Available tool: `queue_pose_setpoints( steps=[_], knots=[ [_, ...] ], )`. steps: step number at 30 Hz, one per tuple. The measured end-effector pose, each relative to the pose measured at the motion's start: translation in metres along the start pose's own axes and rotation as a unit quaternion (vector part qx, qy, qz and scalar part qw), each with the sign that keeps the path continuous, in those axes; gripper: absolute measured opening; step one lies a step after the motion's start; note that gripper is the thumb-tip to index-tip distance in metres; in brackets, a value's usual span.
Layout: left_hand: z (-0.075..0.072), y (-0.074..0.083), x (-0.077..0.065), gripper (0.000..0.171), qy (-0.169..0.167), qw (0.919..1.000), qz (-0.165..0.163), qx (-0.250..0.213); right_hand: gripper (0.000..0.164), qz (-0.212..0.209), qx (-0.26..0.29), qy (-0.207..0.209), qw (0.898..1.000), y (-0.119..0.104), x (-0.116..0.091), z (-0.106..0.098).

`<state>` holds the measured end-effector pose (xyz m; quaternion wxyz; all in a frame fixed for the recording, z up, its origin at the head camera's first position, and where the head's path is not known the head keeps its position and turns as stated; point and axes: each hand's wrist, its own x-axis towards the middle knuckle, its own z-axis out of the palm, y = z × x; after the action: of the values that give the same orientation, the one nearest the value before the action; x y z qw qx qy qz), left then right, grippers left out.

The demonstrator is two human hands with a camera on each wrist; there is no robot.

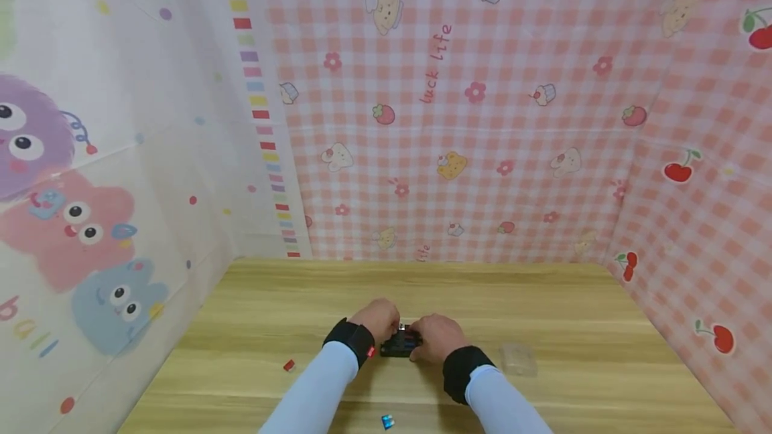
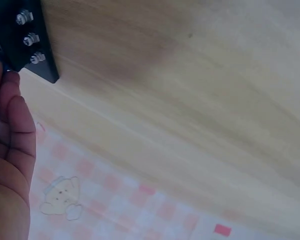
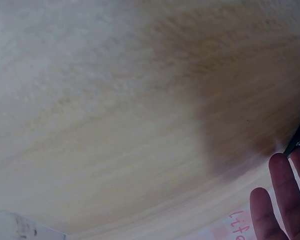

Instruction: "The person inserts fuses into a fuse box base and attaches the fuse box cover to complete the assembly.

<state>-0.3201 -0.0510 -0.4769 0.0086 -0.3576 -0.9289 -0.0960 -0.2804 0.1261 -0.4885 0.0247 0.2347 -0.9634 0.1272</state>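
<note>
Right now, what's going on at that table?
A person is working two-handed on a small black device. The right grip holds its right end, thumb on the near side; the left grip has curled fingers at its left far side, and what the fingertips pinch there isn't clear. On the wooden table, a small red piece lies to the left, a small blue one nearer the person, and a flat clear item to the right.
</note>
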Motion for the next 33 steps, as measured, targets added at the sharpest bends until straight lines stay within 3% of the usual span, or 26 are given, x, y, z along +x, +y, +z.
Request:
queue_pose_setpoints(
  steps=[4, 8, 16, 19, 26, 33],
  knots=[
    [0.0, -0.002, -0.002, 0.011, -0.001, 0.9997, -0.013, -0.02, 0.041, 0.001, 0.001, -0.002, 1.0, 0.0, 0.0, 0.0],
    [-0.001, 0.0, -0.005, 0.01, 0.006, 0.9999, -0.008, -0.011, 0.04, 0.0, -0.002, 0.001, 1.0, 0.0, 0.0, 0.001],
    [-0.001, 0.008, -0.004, 0.017, 0.034, 0.9949, 0.031, 0.09, 0.04, -0.001, 0.0, -0.003, 1.0, 0.0, 0.0, 0.001],
    [0.001, 0.01, -0.002, 0.02, 0.038, 0.9932, 0.032, 0.105, 0.04, 0.004, 0.006, -0.004, 1.0, 0.0, 0.0, 0.001],
    [0.006, 0.002, -0.003, 0.014, 0.026, 0.998, 0.015, 0.055, 0.039, 0.008, 0.007, -0.004, 1.0, 0.001, -0.001, 0.001],
    [0.009, 0.003, -0.002, 0.013, 0.011, 0.9978, 0.013, 0.064, 0.039, 0.002, 0.008, 0.005, 1.0, 0.003, -0.001, 0.003]
  ],
)
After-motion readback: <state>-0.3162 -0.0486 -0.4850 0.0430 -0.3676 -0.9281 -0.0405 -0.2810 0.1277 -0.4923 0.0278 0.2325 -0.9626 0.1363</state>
